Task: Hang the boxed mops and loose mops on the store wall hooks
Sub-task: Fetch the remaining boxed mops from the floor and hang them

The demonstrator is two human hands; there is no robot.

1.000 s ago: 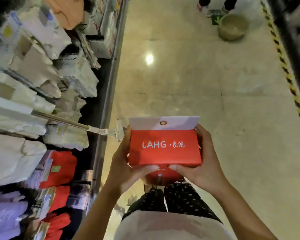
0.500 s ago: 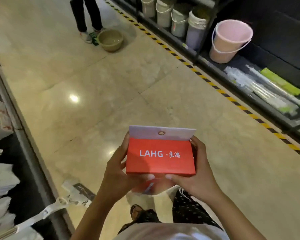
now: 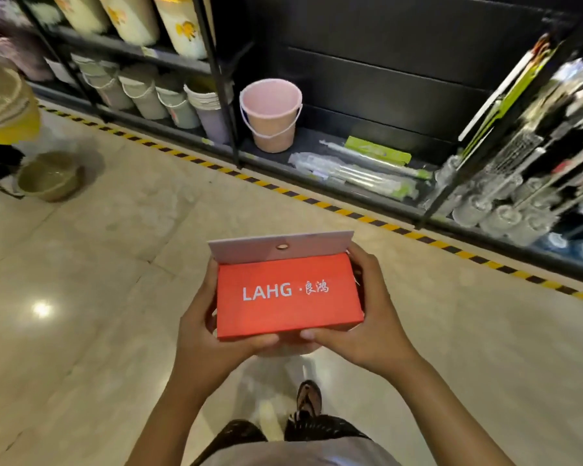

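Note:
A red mop box (image 3: pixel 288 295) printed LAHG, with a white hang tab and a punched hole along its far edge, is held level in front of me. My left hand (image 3: pixel 204 334) grips its left end, thumb under the near edge. My right hand (image 3: pixel 364 317) grips its right end the same way. Loose mops in clear wrap (image 3: pixel 354 171) lie on the bottom shelf ahead, beside a green-labelled pack (image 3: pixel 377 151). The black back wall (image 3: pixel 384 79) above them is bare; no hooks show there.
A pink bucket (image 3: pixel 271 114) stands on the bottom shelf, with several pale buckets (image 3: pixel 162 95) to its left. Yellow-black tape (image 3: pixel 317 201) lines the shelf base. A rack of glassware (image 3: pixel 519 196) is at right. A person and a basin (image 3: pixel 49 176) are at left.
My view has swung right, from the left-hand display across the aisle to the black shelving opposite. Both hands hold the red box the same way throughout.

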